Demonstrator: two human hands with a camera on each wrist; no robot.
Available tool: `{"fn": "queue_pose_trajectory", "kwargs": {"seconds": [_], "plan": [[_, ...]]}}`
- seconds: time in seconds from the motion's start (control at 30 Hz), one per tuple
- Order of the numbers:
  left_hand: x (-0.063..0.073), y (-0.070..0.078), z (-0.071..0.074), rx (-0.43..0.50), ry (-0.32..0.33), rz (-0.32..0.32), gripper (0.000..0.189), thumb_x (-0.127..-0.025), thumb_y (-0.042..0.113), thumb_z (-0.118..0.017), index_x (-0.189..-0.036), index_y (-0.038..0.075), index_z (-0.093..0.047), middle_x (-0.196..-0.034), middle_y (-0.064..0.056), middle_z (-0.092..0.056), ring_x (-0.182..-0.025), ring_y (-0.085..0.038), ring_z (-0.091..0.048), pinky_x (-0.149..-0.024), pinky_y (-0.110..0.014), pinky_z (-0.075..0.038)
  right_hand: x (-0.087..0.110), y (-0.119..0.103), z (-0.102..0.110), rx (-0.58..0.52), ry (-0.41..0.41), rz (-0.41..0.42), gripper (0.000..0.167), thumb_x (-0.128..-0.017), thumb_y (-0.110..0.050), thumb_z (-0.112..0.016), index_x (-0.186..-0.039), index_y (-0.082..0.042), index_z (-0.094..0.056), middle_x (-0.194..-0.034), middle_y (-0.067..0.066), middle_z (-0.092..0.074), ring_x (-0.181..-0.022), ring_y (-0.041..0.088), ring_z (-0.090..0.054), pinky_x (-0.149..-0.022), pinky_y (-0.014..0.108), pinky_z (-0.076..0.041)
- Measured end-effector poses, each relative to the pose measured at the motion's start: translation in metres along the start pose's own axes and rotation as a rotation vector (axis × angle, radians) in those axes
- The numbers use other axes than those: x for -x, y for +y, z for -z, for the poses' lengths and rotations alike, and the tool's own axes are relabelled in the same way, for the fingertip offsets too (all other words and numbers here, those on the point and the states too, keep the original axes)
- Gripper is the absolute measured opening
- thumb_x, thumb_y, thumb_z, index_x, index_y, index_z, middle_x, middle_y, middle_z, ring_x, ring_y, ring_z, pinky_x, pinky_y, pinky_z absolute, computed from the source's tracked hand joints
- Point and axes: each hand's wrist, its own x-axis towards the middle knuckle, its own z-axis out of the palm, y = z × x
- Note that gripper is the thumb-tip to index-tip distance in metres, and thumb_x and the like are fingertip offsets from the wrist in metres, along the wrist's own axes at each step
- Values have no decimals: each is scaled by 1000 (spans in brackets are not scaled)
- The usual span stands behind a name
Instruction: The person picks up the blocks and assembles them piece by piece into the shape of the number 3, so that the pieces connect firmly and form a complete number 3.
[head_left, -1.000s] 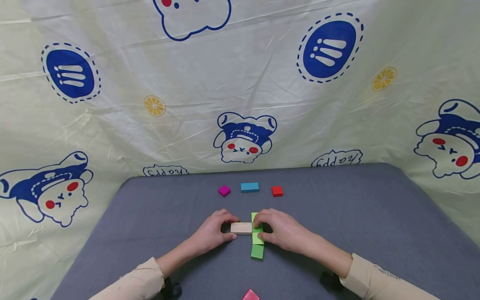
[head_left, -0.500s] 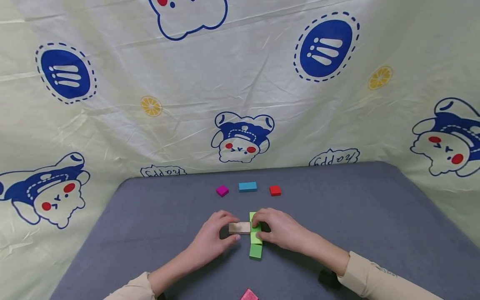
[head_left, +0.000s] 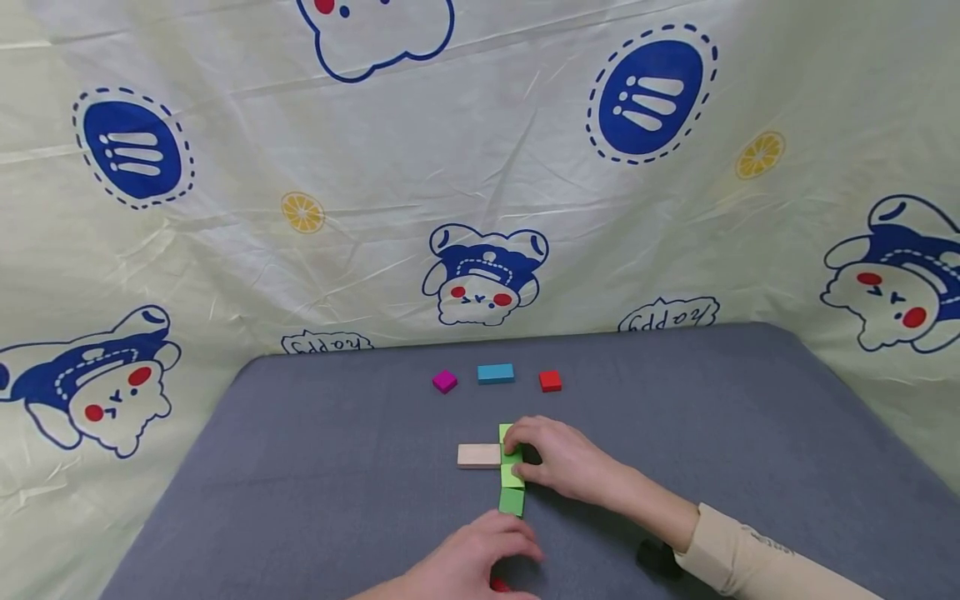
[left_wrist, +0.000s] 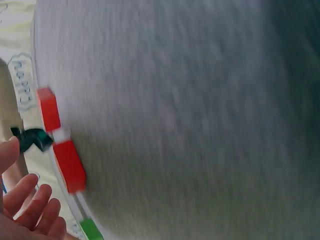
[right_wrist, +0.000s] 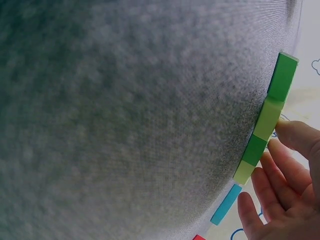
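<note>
My right hand (head_left: 570, 458) holds a row of light and dark green blocks (right_wrist: 268, 119), its thumb and curled fingertips touching the middle ones. A plain wooden block (head_left: 479, 456) lies flat against the row's left side. Near the front of the table my left hand (head_left: 476, 554) reaches over a red-pink block (head_left: 499, 586), mostly hidden beneath it in the head view. The left fingers (left_wrist: 42, 212) are spread apart in the left wrist view, close to a red block (left_wrist: 70, 167); I see no grip on it.
Toward the back of the grey table (head_left: 337, 433) lie a magenta block (head_left: 445, 382), a blue block (head_left: 496, 374) and a red block (head_left: 551, 382). A printed cloth (head_left: 375, 250) hangs behind the table's far edge.
My left hand has left the wooden block's left end and moved toward me, over the red-pink block. The right hand stays at the green row.
</note>
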Motion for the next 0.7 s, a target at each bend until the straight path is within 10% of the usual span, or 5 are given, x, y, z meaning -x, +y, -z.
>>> {"fn": "queue_pose_trajectory", "kwargs": {"seconds": [0.33,0.47,0.7], "plan": [[-3,24,-12,-15,-128,-63,22,-99,13,-58,-120,9,-65,-115,2,-63,-109,0,-50,-89,-13,-39,1,0,0,0,-7,-13,17,-86,-19,-76,-102,-21,-69,-110,-10,-61,-106,13,-55,-90,42,-47],[-1,21,-21,-10,-97,-53,21,-99,16,-58,-117,11,-67,-110,6,-64,-102,4,-50,-85,-11,-40,0,0,-1,4,-9,-17,18,-86,-20,-76,-102,-21,-69,-109,-11,-61,-105,13,-55,-90,42,-47],[-1,15,-32,-136,16,-215,14,-97,18,-60,-105,11,-69,-97,4,-64,-91,2,-52,-85,-7,-34,0,0,-1,-6,-8,-14,17,-87,-20,-76,-102,-21,-69,-109,-12,-60,-105,12,-55,-89,41,-47]]}}
